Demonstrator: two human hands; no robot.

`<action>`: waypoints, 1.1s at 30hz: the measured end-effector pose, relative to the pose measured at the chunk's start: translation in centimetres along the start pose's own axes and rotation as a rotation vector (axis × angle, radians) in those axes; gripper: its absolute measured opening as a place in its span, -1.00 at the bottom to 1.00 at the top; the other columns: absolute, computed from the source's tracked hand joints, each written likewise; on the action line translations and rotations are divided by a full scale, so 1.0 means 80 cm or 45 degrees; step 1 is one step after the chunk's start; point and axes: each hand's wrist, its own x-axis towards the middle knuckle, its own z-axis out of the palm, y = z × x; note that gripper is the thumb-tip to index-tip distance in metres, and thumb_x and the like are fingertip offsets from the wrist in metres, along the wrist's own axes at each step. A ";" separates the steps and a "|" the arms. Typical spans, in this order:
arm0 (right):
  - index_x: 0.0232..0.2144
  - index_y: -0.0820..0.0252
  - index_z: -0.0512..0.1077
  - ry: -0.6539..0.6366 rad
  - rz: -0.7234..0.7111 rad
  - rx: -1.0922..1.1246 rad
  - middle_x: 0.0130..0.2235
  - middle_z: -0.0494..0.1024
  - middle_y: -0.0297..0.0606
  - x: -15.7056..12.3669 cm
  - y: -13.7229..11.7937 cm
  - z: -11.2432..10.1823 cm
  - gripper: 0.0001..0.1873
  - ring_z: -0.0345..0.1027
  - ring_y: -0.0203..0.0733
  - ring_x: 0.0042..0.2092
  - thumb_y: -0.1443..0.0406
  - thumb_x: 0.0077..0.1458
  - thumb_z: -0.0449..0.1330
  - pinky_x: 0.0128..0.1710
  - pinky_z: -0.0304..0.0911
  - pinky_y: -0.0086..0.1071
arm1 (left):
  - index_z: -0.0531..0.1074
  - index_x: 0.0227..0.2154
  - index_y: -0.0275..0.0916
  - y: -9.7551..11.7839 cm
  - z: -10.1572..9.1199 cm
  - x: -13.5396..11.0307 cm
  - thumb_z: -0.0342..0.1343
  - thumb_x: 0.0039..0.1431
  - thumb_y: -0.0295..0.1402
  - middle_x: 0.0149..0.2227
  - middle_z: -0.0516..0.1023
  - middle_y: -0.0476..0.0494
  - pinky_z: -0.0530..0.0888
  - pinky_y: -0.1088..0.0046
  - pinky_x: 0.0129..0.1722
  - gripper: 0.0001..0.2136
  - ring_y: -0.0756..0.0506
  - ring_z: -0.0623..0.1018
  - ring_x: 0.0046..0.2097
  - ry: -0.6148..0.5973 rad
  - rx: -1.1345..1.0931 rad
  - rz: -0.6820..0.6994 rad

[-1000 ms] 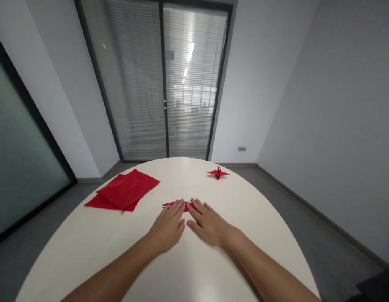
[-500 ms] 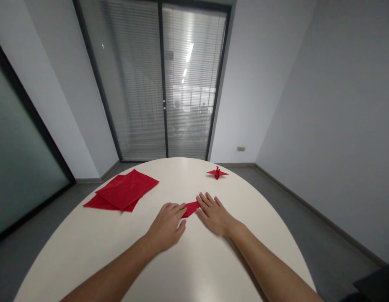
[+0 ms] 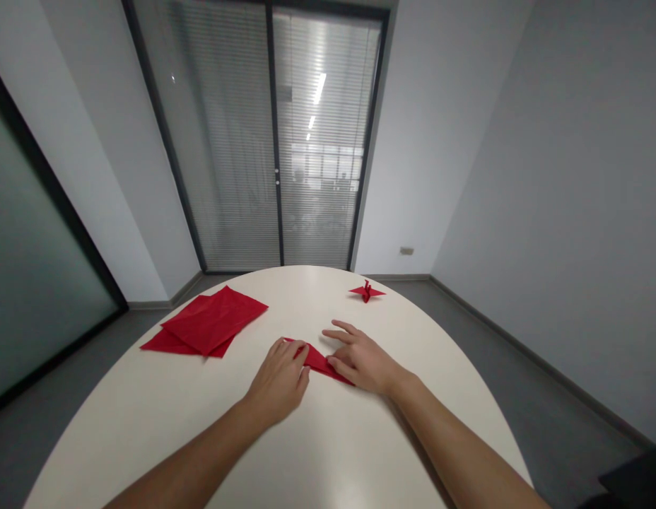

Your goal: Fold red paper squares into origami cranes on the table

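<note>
A narrow piece of folded red paper lies slantwise on the table between my two hands. My left hand covers its left end, fingers curved over it and thumb at the near edge. With thumb and index finger, my right hand grips the paper toward its right end, while the other fingers stretch out above the tabletop. Both hands partly hide the paper's ends. Beyond my right hand, near the far edge, stands a folded red paper crane with its wings spread.
Several red paper sheets lie overlapped at the left of the round white table. Behind the table is a glass partition with blinds. A dark object shows at the lower right corner.
My right hand has gone from lying flat with fingers together to thumb and index on the paper. The paper now slants down to the right and shows more of its length.
</note>
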 end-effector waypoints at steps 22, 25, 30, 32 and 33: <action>-0.26 0.12 0.52 -0.002 -0.071 0.166 -0.14 0.62 -0.25 0.002 0.008 0.015 -0.85 0.40 -0.10 0.08 0.42 0.14 0.20 0.27 0.16 -0.12 | 0.37 -0.02 -0.16 -0.005 0.000 0.000 0.05 0.26 -0.42 0.01 0.53 -0.19 0.41 0.19 0.11 -0.76 -0.19 0.50 0.06 -0.083 -0.485 0.067; -0.29 0.13 0.51 0.024 -0.023 0.186 -0.17 0.62 -0.23 0.005 0.005 0.018 -0.89 0.40 -0.09 0.07 0.38 0.21 0.17 0.24 0.17 -0.09 | 0.37 -0.02 -0.17 -0.004 0.001 0.001 0.02 0.31 -0.37 -0.04 0.54 -0.18 0.43 0.21 0.08 -0.79 -0.18 0.52 0.01 -0.074 -0.499 0.015; -0.31 0.14 0.49 0.083 0.083 0.219 -0.21 0.58 -0.19 0.008 -0.001 0.025 -0.88 0.37 -0.04 0.07 0.37 0.25 0.14 0.11 0.26 -0.13 | 0.39 -0.18 -0.16 -0.001 0.002 0.003 -0.06 0.32 -0.42 -0.15 0.55 -0.12 0.46 0.31 -0.05 -0.87 -0.13 0.54 -0.11 -0.061 -0.536 -0.077; -0.31 0.15 0.48 0.112 0.124 0.238 -0.22 0.56 -0.18 0.008 -0.001 0.029 -0.88 0.38 -0.04 0.02 0.36 0.25 0.15 0.05 0.29 -0.15 | 0.38 -0.26 -0.16 -0.001 0.002 0.005 -0.05 0.30 -0.45 -0.20 0.53 -0.10 0.46 0.33 -0.11 -0.88 -0.12 0.53 -0.16 -0.042 -0.549 -0.085; -0.32 0.16 0.48 0.125 0.141 0.244 -0.23 0.55 -0.18 0.008 -0.001 0.031 -0.89 0.39 -0.05 -0.01 0.36 0.25 0.15 0.02 0.29 -0.16 | 0.37 -0.29 -0.17 -0.001 0.002 0.006 -0.03 0.28 -0.46 -0.22 0.53 -0.09 0.46 0.33 -0.12 -0.89 -0.12 0.53 -0.17 -0.026 -0.550 -0.084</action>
